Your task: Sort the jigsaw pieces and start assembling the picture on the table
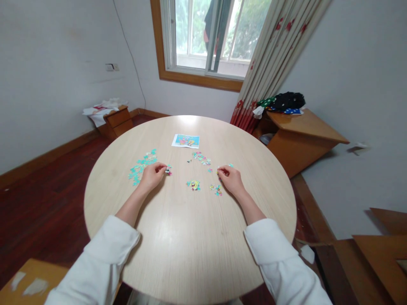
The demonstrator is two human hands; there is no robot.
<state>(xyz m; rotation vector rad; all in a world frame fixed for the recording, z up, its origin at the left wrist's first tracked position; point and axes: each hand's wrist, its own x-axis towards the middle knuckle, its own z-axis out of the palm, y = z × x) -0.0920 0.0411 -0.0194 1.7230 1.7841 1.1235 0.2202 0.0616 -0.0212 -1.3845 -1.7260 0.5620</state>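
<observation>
My left hand (153, 176) is closed in a pinch at a small dark-and-white jigsaw piece (167, 170), with pink and teal bits right beside it. My right hand (231, 178) also pinches, its fingertips on a small yellowish puzzle piece (218, 173) that is mostly hidden. Between the hands lies a joined patch of puzzle (193, 185) with a yellow cartoon face. Some loose mixed-colour pieces (217, 189) lie just below my right hand. Farther back is a cluster of pink, white and teal pieces (201, 158). Many teal pieces (140, 167) spread out left of my left hand.
The round pale wooden table (190, 245) carries a printed picture sheet (185, 141) near its far side. Behind it are a window (206, 38) and a curtain (270, 55). A wooden cabinet (302, 135) with cloths stands at right, a small drawer unit (119, 122) at left.
</observation>
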